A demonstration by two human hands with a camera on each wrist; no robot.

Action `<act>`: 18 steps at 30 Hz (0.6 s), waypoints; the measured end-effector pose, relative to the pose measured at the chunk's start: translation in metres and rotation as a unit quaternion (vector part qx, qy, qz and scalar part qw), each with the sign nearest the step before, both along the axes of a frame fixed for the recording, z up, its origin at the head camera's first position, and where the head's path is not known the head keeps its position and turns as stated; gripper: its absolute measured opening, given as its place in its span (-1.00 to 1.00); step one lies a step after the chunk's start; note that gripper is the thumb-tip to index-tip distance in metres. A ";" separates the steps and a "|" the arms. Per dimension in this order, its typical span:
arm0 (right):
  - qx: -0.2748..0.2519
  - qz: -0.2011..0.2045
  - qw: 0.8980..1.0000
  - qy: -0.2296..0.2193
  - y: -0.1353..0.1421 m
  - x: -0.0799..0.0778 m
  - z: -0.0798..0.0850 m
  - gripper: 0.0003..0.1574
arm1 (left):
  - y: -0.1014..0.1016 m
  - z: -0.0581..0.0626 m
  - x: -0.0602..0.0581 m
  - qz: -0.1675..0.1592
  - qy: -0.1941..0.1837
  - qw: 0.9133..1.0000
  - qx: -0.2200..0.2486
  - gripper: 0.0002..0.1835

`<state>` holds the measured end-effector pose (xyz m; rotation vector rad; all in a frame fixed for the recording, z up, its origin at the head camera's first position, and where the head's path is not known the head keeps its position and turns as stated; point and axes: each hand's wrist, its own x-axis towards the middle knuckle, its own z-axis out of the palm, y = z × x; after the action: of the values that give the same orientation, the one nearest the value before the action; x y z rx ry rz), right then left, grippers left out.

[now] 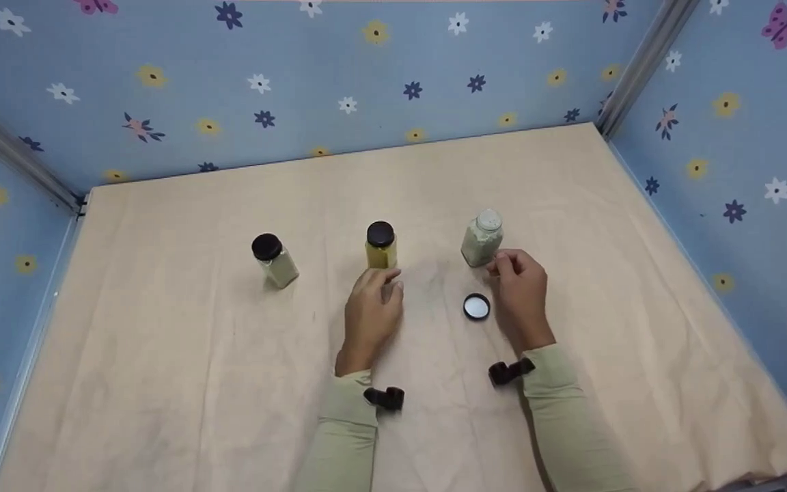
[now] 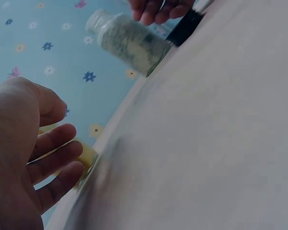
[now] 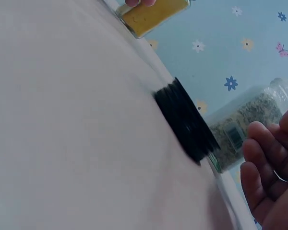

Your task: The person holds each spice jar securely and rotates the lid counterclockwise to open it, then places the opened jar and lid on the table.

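Note:
My left hand (image 1: 374,311) is just in front of a small jar of yellow powder (image 1: 381,255) with a black cap. Its fingers bend loosely and hold nothing; whether they touch the jar I cannot tell. Beside the base of an uncapped glass jar of green dried herbs (image 1: 481,242) is my right hand (image 1: 522,290). Loosely curled fingers (image 3: 261,153) show there in the right wrist view, with nothing seen between them. A black screw cap (image 1: 477,307) lies with its white inside up on the cloth, left of the right hand.
Another black-capped jar (image 1: 276,262) with pale greenish contents stands to the left. A beige cloth (image 1: 161,342) covers the table. Blue flowered walls (image 1: 339,75) rise at the back and both sides.

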<state>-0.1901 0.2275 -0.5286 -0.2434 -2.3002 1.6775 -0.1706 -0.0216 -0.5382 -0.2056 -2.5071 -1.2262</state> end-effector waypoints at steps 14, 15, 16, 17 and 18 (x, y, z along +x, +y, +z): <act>-0.002 0.042 0.999 0.017 -0.044 0.005 0.011 -0.72 | -0.037 0.003 -0.011 0.051 -0.063 0.996 0.026 -0.78; -0.005 0.045 0.999 0.017 -0.047 0.006 0.011 -0.73 | -0.038 0.003 -0.011 0.054 -0.067 0.996 0.027 -0.78; -0.006 0.046 0.999 0.017 -0.050 0.006 0.011 -0.73 | -0.039 0.003 -0.011 0.058 -0.067 0.996 0.028 -0.77; -0.010 0.049 0.999 0.020 -0.053 0.006 0.011 -0.74 | -0.039 0.003 -0.011 0.063 -0.064 0.995 0.031 -0.77; -0.014 0.052 0.998 0.024 -0.055 0.005 0.012 -0.75 | -0.040 0.003 -0.012 0.067 -0.062 0.995 0.033 -0.77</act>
<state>-0.1851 0.1724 -0.5169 -0.0899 -2.2911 1.7454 -0.1826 -0.0615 -0.5350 0.0569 -2.5323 -1.3002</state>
